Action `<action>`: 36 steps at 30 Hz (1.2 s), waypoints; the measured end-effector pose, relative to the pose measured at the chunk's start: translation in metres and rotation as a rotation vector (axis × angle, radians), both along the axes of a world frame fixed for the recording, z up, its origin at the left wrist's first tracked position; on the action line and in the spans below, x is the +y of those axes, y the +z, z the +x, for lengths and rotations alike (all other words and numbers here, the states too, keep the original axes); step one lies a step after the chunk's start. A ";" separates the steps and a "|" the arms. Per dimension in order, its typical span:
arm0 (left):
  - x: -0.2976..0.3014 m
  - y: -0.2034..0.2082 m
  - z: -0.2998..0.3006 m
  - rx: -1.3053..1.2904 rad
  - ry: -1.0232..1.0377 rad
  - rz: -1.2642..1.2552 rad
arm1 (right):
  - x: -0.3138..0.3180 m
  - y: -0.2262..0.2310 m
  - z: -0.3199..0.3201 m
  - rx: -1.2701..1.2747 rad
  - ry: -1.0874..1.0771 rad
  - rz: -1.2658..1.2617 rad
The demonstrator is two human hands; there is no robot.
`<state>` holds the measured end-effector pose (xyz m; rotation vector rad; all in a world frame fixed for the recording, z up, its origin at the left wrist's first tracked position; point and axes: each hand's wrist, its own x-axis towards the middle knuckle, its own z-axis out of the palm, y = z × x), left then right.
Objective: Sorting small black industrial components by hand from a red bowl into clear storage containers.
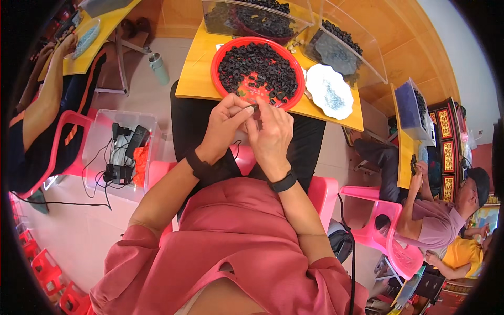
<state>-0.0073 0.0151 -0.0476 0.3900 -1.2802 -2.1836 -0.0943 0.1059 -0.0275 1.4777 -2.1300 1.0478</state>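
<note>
My left hand and my right hand meet in front of my body, at the near rim of a round red tray. Between the fingertips of both is a small dark piece, mostly covered; its exact kind cannot be made out. The left thumb and forefinger pinch it, and the right fingers close on it from the other side. Many small black plastic parts lie heaped in the tray. Right of it, a white scalloped plate carries a scatter of tiny grey metallic bits.
Two clear bins, a left one and a right one, hold more black parts on the yellow table. A clear box with cables stands at left, near a bottle. Co-workers sit at both sides.
</note>
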 end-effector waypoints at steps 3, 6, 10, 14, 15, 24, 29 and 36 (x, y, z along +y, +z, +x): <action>0.002 0.001 -0.001 -0.018 0.014 0.027 | 0.000 -0.002 -0.001 0.045 -0.014 -0.020; 0.002 0.004 -0.001 -0.034 0.010 0.008 | 0.001 -0.001 -0.002 0.038 -0.012 -0.002; -0.003 0.006 -0.002 -0.041 0.020 -0.045 | 0.000 0.003 0.000 0.070 0.002 -0.013; -0.017 0.004 0.002 -0.112 -0.019 -0.130 | -0.001 0.007 0.003 0.134 0.025 0.008; -0.019 0.007 0.004 -0.139 -0.053 -0.101 | -0.001 0.006 0.003 0.139 0.021 0.007; -0.022 0.004 0.007 -0.082 -0.037 -0.161 | -0.001 0.009 0.000 0.115 0.093 0.009; -0.020 0.016 0.009 -0.016 0.035 -0.156 | 0.007 0.010 -0.021 -0.815 0.247 -0.113; -0.016 0.012 0.005 0.099 0.079 -0.475 | 0.004 0.024 -0.020 -1.712 0.616 0.062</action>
